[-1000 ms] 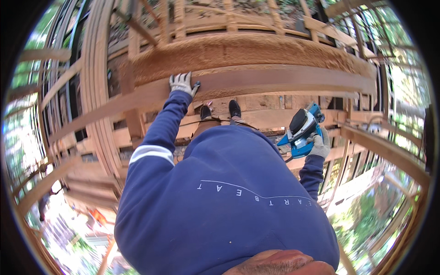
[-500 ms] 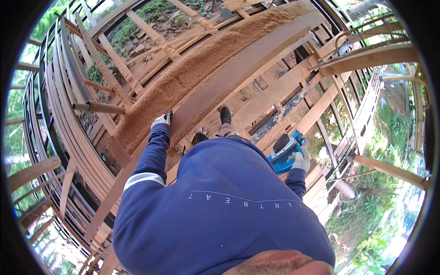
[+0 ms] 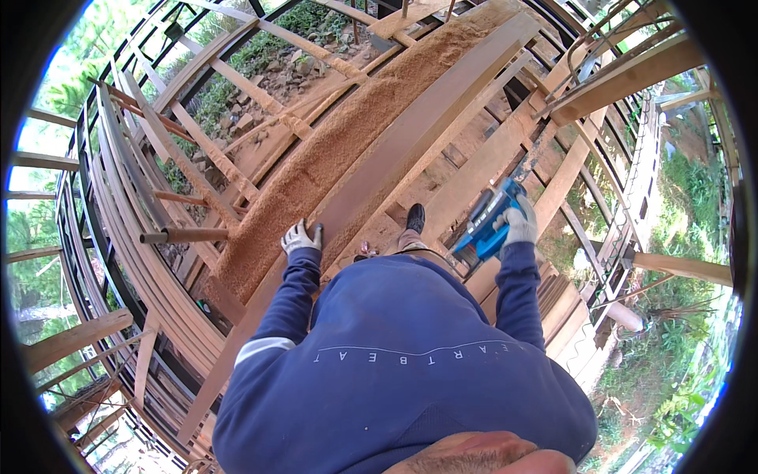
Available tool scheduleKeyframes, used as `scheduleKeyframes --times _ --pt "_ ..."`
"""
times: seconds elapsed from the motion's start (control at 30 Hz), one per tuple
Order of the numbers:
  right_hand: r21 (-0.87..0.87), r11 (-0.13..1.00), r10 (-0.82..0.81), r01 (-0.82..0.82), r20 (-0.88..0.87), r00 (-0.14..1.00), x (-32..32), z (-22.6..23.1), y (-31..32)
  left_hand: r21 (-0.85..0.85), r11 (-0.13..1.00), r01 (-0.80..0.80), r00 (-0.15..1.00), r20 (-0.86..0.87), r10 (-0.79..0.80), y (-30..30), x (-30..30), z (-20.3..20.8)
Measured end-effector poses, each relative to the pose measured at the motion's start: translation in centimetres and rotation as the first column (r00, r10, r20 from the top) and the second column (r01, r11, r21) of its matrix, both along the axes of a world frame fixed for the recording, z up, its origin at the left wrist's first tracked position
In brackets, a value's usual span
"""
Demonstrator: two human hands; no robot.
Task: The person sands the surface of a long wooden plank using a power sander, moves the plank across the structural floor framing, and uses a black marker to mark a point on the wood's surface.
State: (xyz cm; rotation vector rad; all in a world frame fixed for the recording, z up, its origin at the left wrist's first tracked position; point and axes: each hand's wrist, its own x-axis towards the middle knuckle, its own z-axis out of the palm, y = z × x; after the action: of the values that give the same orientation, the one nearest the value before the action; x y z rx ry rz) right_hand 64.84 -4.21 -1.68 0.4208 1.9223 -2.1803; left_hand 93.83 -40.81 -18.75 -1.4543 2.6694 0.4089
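Note:
My left hand (image 3: 302, 237), in a white glove with dark fingertips, lies with fingers spread at the left edge of a long smooth wooden board (image 3: 426, 118), beside the shavings. On my right, my gloved right hand (image 3: 518, 223) is closed round the handle of a blue electric planer (image 3: 488, 220). The planer is tilted and held off the board, over the timber frame to its right. Its underside cannot be made out. A thick bank of wood shavings (image 3: 308, 174) runs along the far side of the board.
Stacked long planks (image 3: 142, 237) curve along the left. A round wooden pole (image 3: 185, 235) juts toward the shavings. My dark shoe (image 3: 416, 216) stands among gaps between timbers. At the upper right a thick beam (image 3: 624, 83) crosses the frame. Grass and a slope lie beyond on the right.
My right hand has lifted the planer upward and forward, turning it. My left hand has opened from a curled grip to spread fingers at the board. The view has shifted slightly.

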Motion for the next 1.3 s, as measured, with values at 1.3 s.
scheduleKeyframes --times 1.3 --pt "0.019 1.0 0.006 -0.006 -0.018 1.0 -27.6 -7.3 -15.8 0.194 0.961 -0.199 0.956 0.256 0.147 2.0 -6.1 2.5"
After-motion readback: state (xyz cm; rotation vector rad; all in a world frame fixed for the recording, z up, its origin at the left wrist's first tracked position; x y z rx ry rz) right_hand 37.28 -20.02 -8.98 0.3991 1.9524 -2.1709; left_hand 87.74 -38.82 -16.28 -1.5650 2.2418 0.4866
